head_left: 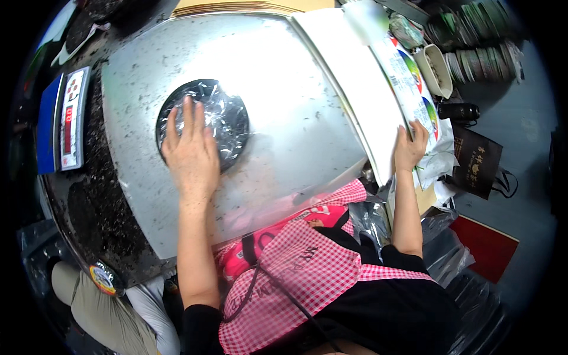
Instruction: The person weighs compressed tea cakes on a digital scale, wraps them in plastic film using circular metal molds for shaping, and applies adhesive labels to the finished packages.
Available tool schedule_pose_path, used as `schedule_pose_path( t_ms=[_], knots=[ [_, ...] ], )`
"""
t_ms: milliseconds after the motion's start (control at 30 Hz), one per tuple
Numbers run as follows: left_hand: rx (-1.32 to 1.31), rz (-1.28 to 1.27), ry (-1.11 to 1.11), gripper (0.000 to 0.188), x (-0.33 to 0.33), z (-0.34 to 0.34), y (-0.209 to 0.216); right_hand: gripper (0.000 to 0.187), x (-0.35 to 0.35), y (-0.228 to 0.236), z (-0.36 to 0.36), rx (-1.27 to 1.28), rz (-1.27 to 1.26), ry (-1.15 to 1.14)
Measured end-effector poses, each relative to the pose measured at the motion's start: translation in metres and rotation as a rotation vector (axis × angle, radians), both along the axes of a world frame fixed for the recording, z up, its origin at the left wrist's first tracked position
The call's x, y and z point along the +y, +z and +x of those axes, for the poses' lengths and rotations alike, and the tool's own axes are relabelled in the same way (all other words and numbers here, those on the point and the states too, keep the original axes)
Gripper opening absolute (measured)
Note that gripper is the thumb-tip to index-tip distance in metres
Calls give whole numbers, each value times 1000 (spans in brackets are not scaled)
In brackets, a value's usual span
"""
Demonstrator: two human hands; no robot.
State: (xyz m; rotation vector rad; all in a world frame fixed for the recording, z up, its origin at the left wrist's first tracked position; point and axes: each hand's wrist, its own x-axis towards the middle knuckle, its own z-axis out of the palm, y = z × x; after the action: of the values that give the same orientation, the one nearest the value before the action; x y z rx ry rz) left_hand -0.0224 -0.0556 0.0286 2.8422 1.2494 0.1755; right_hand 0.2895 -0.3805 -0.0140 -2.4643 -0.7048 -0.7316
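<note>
My left hand [192,157] lies flat, fingers stretched out, on a round dark disc [234,127] covered in crinkled clear plastic. The disc rests on a large silvery metal sheet [290,100] strewn with small dark flakes. At the right, my right hand [411,148] closes around the outer edge of a stack of white paper sheets [361,89], its thumb on the paper side. What lies under its fingers is partly hidden. Beside that hand is white printed plastic packaging [423,97] with coloured patches.
A blue-and-white digital scale [72,118] stands at the left, near dark crumbs [97,219] on the table. Brown cardboard [254,7] lies along the far edge. To the right are a cream bin [435,71], a dark paper bag [476,160] and stacked discs [482,62]. Another person's legs [106,307] show lower left.
</note>
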Motion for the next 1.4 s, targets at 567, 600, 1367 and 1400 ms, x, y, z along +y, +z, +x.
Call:
schedule_pose_path(
  t_ms=[567,600,1367,1400],
  knots=[
    [-352,85,93,16,8,-10,-11,10,-46,-19,18,-322,-264,66],
    [-352,70,98,16,7,-10,-10,8,-47,-17,19,-311,-243,74],
    [-75,-86,114,66,7,-2,0,29,-142,-6,106,468,387,-121],
    [-58,-92,129,66,6,-7,2,31,-132,23,94,609,721,-302]
  ],
)
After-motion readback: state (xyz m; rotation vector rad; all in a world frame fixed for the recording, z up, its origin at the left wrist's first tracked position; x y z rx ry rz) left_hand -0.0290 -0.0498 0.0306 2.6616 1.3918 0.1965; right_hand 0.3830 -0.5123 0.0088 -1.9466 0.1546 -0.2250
